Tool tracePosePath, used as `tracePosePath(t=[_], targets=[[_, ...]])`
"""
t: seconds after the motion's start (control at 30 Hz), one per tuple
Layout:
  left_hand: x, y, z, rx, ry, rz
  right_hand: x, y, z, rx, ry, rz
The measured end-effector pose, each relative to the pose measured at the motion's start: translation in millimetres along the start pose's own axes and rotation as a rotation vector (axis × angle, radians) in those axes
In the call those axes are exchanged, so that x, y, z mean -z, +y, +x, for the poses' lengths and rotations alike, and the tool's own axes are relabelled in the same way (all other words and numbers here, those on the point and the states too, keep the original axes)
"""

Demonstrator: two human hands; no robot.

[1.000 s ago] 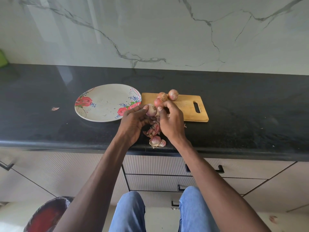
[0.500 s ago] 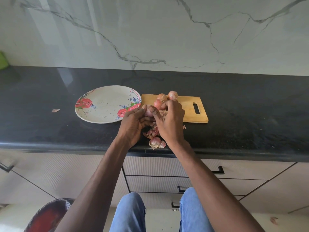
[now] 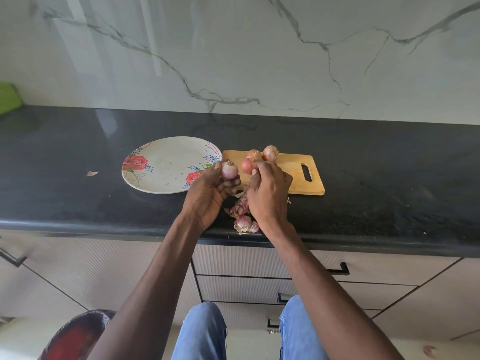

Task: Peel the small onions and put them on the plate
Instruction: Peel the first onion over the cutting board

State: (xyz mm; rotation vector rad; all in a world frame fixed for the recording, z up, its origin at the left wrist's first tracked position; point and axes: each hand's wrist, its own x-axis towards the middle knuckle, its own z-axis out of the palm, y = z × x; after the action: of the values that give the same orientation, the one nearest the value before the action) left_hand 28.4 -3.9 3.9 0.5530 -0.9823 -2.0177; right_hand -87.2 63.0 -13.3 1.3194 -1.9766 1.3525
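Note:
My left hand (image 3: 207,196) holds a peeled, pale purple small onion (image 3: 229,170) at its fingertips, just off the right rim of the flowered plate (image 3: 166,152). My right hand (image 3: 267,193) is a little apart from it over the near left corner of the wooden cutting board (image 3: 293,178). Its fingers are curled and its tips close together; whether they pinch a scrap of skin is hidden. Three unpeeled onions lie on the board: a reddish onion (image 3: 246,166) by my right fingertips and two brown onions (image 3: 254,154) (image 3: 271,153) behind it. The plate holds no onions.
A heap of pink onion skins (image 3: 242,222) lies on the black counter (image 3: 389,178) between my wrists, near the front edge. One loose skin flake (image 3: 92,173) lies left of the plate. A green object (image 3: 7,97) sits at the far left. Drawers run below the counter.
My hands have come apart. The left hand has lifted the peeled onion clear, toward the plate's rim, and the right hand has drawn back over the board.

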Motion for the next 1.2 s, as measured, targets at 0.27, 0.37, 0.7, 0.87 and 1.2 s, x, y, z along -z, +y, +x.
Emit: tracePosePath(t=[0.27, 0.37, 0.7, 0.87, 1.2], targets=[[-0.1, 4.5, -2.0, 0.066, -0.024, -0.034, 9.2, -1.3, 1.5, -0.029, 0.003, 0.212], [-2.2, 7.6, -5.3, 0.074, -0.009, -0.086, 8.0, -0.7, 3.1, -0.111, -0.031, 0.199], [13.5, 21.5, -17.5, 0.109, 0.017, -0.307, 4.4, -7.0, 12.3, -0.049, -0.045, 0.038], [41.2, 53.5, -28.6, -0.112, 0.124, -0.121, -16.4, -45.0, 22.4, 0.024, -0.067, 0.023], [116.6, 118.6, -18.2, -0.466, 0.555, 0.935, -87.1, -115.1, 9.7, 0.128, -0.175, 0.131]])
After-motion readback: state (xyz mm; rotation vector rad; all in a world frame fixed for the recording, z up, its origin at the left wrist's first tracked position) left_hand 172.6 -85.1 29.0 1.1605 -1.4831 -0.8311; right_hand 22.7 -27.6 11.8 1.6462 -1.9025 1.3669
